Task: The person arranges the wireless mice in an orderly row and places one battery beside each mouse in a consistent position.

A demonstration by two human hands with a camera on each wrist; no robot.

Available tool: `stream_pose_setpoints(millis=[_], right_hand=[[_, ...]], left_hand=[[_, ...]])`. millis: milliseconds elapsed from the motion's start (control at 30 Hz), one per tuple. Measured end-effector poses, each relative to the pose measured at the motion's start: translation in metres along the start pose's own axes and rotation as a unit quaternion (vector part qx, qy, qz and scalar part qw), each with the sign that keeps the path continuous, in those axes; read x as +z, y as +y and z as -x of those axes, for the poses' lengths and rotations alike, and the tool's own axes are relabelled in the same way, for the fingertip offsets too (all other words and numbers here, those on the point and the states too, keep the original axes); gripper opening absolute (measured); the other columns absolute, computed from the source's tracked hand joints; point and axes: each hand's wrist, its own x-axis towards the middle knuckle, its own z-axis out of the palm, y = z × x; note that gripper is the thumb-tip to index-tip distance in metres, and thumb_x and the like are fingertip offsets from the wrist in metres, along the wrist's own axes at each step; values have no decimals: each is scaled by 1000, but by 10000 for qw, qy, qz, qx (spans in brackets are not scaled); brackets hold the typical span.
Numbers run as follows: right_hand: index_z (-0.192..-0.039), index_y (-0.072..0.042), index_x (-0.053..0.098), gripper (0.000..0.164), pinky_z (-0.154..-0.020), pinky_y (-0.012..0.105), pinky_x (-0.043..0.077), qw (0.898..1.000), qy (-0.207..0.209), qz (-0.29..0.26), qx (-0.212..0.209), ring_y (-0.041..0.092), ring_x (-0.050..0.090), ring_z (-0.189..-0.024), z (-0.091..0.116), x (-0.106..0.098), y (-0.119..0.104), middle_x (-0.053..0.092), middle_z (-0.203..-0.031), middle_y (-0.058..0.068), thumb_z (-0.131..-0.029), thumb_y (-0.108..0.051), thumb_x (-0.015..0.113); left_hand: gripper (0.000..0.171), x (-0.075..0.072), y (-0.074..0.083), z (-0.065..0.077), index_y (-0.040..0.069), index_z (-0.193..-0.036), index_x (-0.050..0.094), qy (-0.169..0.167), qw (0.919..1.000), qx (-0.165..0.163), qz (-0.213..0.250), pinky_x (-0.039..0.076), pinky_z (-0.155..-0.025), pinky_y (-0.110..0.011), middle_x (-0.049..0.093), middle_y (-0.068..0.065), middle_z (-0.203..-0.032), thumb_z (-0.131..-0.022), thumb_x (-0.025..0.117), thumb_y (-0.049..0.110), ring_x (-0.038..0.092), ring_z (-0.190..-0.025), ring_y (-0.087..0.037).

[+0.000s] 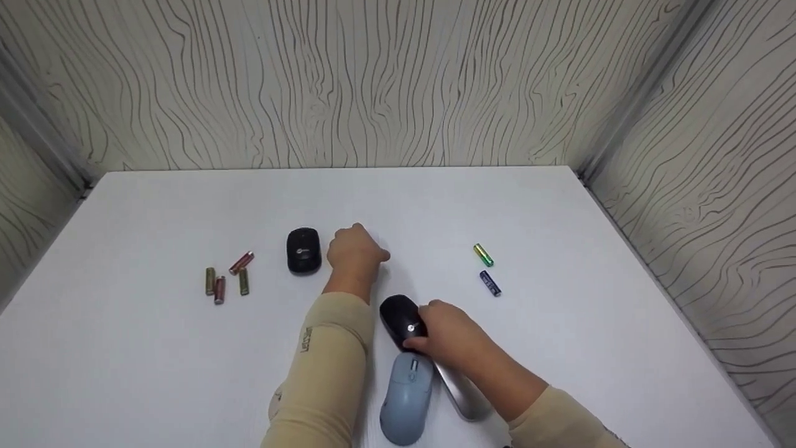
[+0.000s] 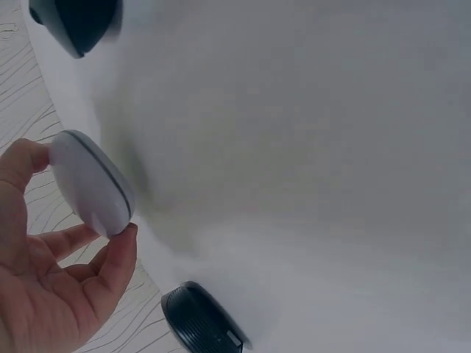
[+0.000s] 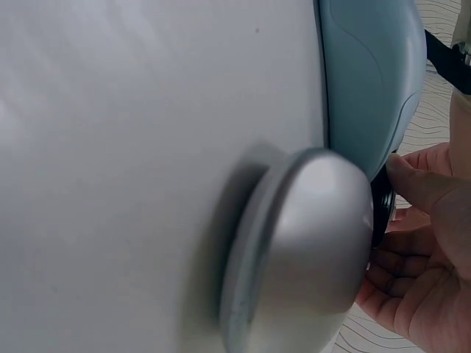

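My left hand (image 1: 356, 252) pinches a white computer mouse (image 2: 92, 184) between thumb and fingertips, tilted just off the table in the left wrist view. My hand hides that mouse in the head view. To its left lies a black mouse (image 1: 303, 251). Nearer the front, my right hand (image 1: 453, 333) grips another black mouse (image 1: 401, 317) by its sides, with the thumb at its rear end. A light blue mouse (image 1: 407, 401) lies directly behind that end. Under the right wrist, partly covered, is a silver mouse (image 1: 461, 392).
Several red and olive batteries (image 1: 220, 290) lie at the left of the white table (image 1: 155, 361). On the right are a green-yellow battery (image 1: 483, 255) and a dark blue one (image 1: 490, 283). Wood-patterned panels (image 1: 373, 81) stand behind and beside the table.
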Motion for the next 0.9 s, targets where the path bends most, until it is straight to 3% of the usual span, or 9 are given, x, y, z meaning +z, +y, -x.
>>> stream_pose_setpoints(millis=[467,900], right_hand=[[-91,-2,62,40,-65,33,45,9999,-25,155,41,16,53,-72,0,1,-3,57,-81,4,-76,-38,71],[-95,-1,62,43,-66,33,46,9998,-57,164,122,16,53,-73,0,1,-2,56,-82,3,-76,-39,70]], left_hand=[[74,9,9,-18,2,-125,50,35,9995,46,-304,47,-85,-39,50,-19,-122,-71,71,47,52,-109,-32],[71,10,16,-28,0,-125,49,78,9999,23,94,46,-87,-39,48,-20,-122,-73,73,42,49,-111,-33]])
